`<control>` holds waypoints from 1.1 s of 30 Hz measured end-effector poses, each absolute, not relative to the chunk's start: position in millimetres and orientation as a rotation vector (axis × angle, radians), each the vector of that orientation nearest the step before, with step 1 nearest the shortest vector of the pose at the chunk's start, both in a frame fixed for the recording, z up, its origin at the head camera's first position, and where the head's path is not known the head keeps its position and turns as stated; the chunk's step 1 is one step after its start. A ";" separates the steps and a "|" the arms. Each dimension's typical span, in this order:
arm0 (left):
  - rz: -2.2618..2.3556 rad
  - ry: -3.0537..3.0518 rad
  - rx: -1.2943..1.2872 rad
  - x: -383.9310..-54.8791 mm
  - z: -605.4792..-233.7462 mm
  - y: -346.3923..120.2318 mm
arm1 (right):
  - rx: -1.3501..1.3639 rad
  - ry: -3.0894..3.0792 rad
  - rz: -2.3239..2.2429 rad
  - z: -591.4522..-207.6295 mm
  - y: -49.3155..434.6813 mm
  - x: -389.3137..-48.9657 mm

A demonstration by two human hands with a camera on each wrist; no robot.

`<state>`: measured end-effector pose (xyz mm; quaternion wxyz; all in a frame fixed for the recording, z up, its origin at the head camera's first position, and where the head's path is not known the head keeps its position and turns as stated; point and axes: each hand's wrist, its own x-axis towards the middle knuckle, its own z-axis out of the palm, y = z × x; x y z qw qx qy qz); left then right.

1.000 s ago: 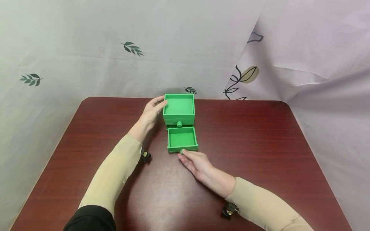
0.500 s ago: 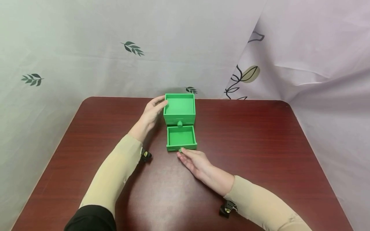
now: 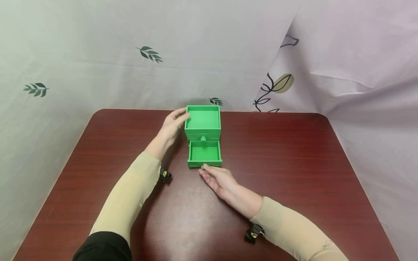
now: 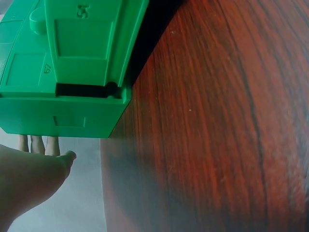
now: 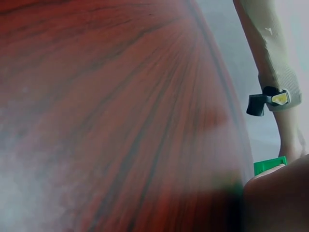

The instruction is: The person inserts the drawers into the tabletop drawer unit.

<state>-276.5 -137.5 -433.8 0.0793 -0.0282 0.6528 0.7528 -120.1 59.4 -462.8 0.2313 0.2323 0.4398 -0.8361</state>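
A small green drawer cabinet [image 3: 203,117] with a shallow recessed top stands at the table's far side. Its lower drawer [image 3: 205,151] is pulled partway out, with a bare inside; the upper drawer is closed, its round knob [image 3: 203,139] showing. My left hand [image 3: 170,126] lies along the cabinet's left side, thumb at the top rim; the left wrist view shows straight fingers [image 4: 37,145] against the side. Between thumb and fingers, my right hand [image 3: 220,180] pinches the lower drawer's knob [image 3: 203,166]. In the right wrist view only a green corner [image 5: 268,165] shows past the hand.
Beneath everything is a reddish-brown wood table [image 3: 277,152] with rounded far corners. A pale cloth [image 3: 98,50] with leaf prints hangs right behind its far edge. Each wrist wears a small black camera [image 3: 254,233].
The lower drawer has slid inward a little, away from me, and my right hand has moved along with it. My left hand stays at the cabinet's side.
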 end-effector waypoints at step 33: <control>2.267 1.951 -0.077 -278.5 -436.4 -137.1 | 0.696 1.174 -2.340 -464.6 53.1 -125.3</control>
